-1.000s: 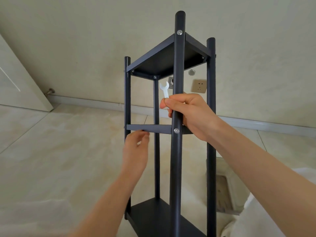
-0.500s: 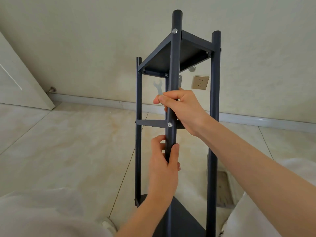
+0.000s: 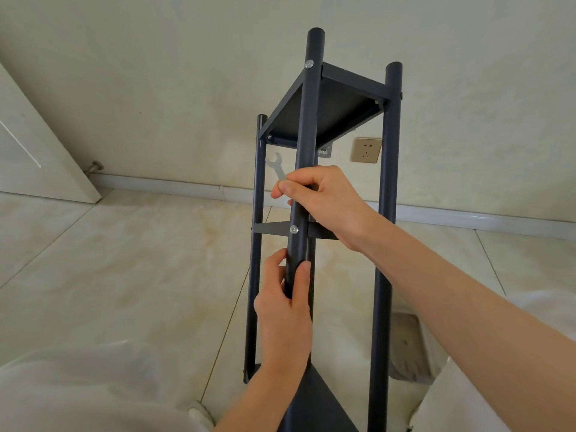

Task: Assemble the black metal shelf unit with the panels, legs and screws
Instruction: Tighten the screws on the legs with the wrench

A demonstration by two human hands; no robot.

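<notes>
The black metal shelf unit [image 3: 386, 213] stands upright on the tiled floor with three panels fixed between its legs. The top panel [image 3: 324, 110] is seen from below, the middle panel [image 3: 269, 228] is edge-on, and the bottom panel [image 3: 318, 400] is at the lower edge. My left hand [image 3: 285, 310] grips the nearest leg [image 3: 308, 126] below the middle screw [image 3: 294, 229]. My right hand [image 3: 324, 201] wraps the same leg above that screw and pinches a small silver wrench [image 3: 276, 168] against it. A second screw [image 3: 309, 64] sits near the leg's top.
A wall with a socket [image 3: 366, 150] and a white skirting board [image 3: 467, 216] lies just behind the unit. A white door [image 3: 37, 157] with a door stop [image 3: 95, 167] is at the left. My clothed knees fill the lower corners, and a floor drain [image 3: 408, 347] shows at the right.
My left hand left the middle panel's edge and took hold of the nearest leg. The unit turned, so the left leg appears closer to the front one. The wrench tilted left.
</notes>
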